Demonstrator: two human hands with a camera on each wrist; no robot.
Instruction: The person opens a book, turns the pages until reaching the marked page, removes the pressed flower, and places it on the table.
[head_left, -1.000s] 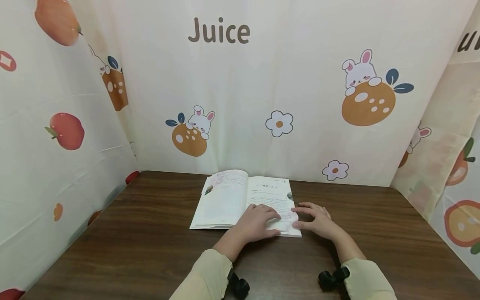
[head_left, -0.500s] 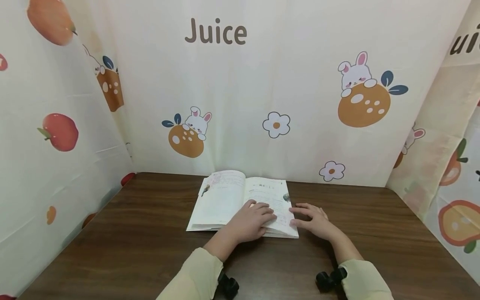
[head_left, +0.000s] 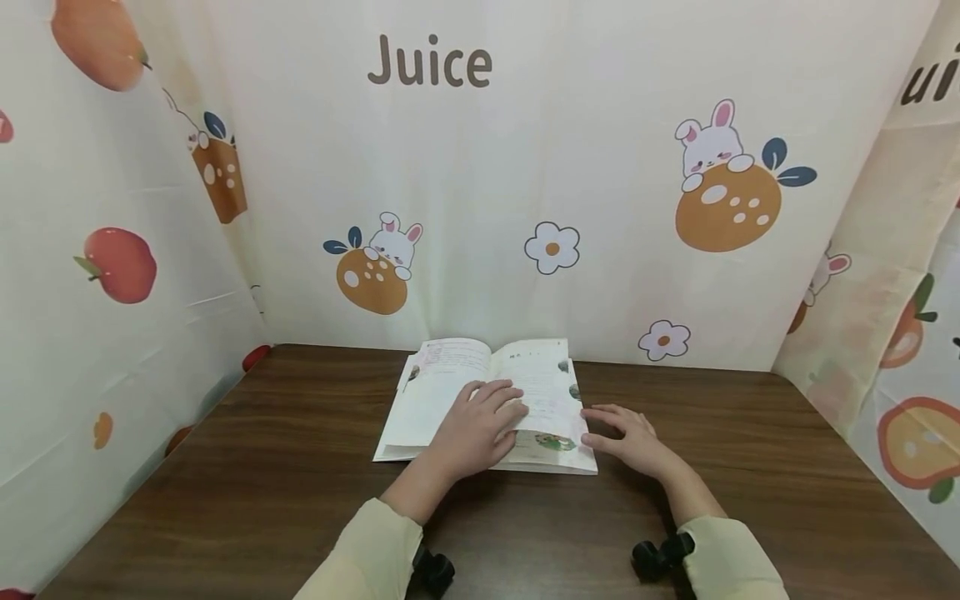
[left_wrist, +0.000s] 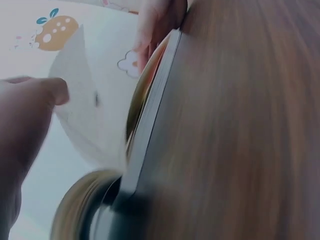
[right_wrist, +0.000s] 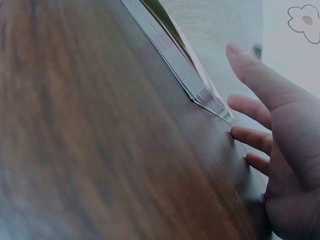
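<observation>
- One printed book (head_left: 420, 417) lies spread out on the brown wooden table (head_left: 262, 467), close to the far edge and about midway between the two far corners.
- Left hand (head_left: 480, 425): its fingers are apart and a bit bent, over the pages. Part of the raised page (head_left: 536, 367) is up off the others, but I cannot tell if this hand pinches it. If the hold is weak, the page could flop back to the right.
- A hard or fast pull could crease the page or rip it near the book's middle, because paper is thin.
- Two sheets could come up as one, since thin paper may cling.
- Right hand (head_left: 626, 437): its fingers are spread and a bit bent, holding nothing, at the book's right edge. I cannot tell if the tips touch. With little to pin it, the book could slide toward the table's left edge if tugged.
- A push forward could bump the book into the fruit-and-bunny cloth (head_left: 480, 167) behind the table's far edge and bend its top corners.
</observation>
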